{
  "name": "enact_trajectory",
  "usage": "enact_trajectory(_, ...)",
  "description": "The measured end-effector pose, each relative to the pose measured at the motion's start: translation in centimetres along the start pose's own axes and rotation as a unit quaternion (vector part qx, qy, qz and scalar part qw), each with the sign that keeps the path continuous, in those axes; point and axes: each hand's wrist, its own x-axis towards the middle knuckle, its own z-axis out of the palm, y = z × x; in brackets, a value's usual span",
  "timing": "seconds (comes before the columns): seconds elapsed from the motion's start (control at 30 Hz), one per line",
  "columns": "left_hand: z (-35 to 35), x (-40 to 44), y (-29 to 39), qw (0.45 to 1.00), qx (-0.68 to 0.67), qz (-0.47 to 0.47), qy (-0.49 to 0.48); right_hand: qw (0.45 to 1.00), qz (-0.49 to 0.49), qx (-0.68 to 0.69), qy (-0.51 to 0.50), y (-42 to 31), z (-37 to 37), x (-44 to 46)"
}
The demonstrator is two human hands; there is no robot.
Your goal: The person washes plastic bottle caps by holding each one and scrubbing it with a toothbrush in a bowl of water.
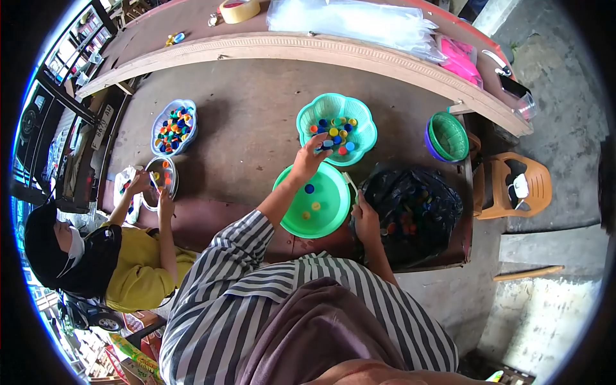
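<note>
Reaching over the near edge of the scalloped turquoise basket (367,131) with the left hand (310,158), bending the fingertips down by a pale blue cap (328,144) among the multicolored caps (333,132); cannot tell whether pinching it or only touching. Gripping a narrow, pale-ended tool (350,183) in the right hand (367,221), with fingers closed around its lower part, between the round green basin (330,205) and the black plastic bag (443,189). Lying inside the basin, just in front of the basket: one blue cap (309,188) and two yellowish caps (316,206). Showing in the open bag, to the right: more caps, blurred and shaded. Resting farther right on the brown desk (244,109): a green basket (450,136) nested in a purple one (428,149). Standing toward the left: a pale blue basket (156,128) full of caps, with a metal bowl (176,186) just in front. Working over that bowl: a person in a yellow top (138,269). Lying beyond the wooden rail (321,45): a tape roll (239,9), clear plastic (353,22) and pink plastic (459,61).
</note>
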Motion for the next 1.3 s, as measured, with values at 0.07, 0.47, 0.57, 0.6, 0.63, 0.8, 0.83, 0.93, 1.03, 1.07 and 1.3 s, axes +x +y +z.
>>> enact_trajectory(0.07, -0.4, -0.8, -0.3, 0.994, 0.039, -0.078, -0.061, 0.998, -0.045, -0.032, 0.027, 1.8, 0.5, 0.0)
enact_trajectory(0.47, -2.6, -12.8, -5.3, 0.949, 0.213, -0.160, -0.166, 0.993, -0.055, -0.091, -0.057, -0.1, 1.8, -0.5)
enact_trajectory(0.57, -2.5, -12.7, -3.9, 0.931, -0.027, -0.350, -0.100, 0.990, -0.006, -0.111, -0.086, -1.6, 2.6, -1.3)
enact_trajectory(0.6, -2.5, -12.7, -3.5, 0.864, -0.219, -0.450, -0.058, 0.990, -0.009, -0.110, -0.088, -1.7, 3.1, -1.7)
enact_trajectory(0.63, -2.5, -12.9, -3.1, 0.865, -0.219, -0.449, -0.057, 0.989, -0.034, -0.100, -0.100, -1.8, 3.6, -2.2)
enact_trajectory(0.8, -2.8, -14.2, -1.6, 0.803, -0.406, -0.434, -0.038, 0.982, -0.003, -0.136, -0.135, -0.9, 4.5, -2.3)
enact_trajectory(0.83, -2.8, -14.3, -1.7, 0.804, -0.407, -0.432, -0.037, 0.981, -0.005, -0.137, -0.135, -1.3, 4.5, -2.5)
enact_trajectory(0.93, -3.2, -14.2, -1.3, 0.791, -0.453, -0.411, -0.008, 0.986, -0.080, -0.085, -0.123, -2.1, 4.5, -3.1)
enact_trajectory(1.03, -3.5, -14.2, -0.7, 0.795, -0.448, -0.408, -0.012, 0.977, -0.009, -0.170, -0.131, -2.5, 3.9, -2.7)
enact_trajectory(1.07, -3.5, -14.1, -0.7, 0.796, -0.445, -0.411, 0.002, 0.984, -0.048, -0.141, -0.101, -2.8, 3.7, -2.7)
enact_trajectory(1.3, -4.0, -13.8, 0.3, 0.784, -0.464, -0.412, 0.024, 0.983, -0.040, -0.150, -0.100, -2.7, 3.8, -2.8)
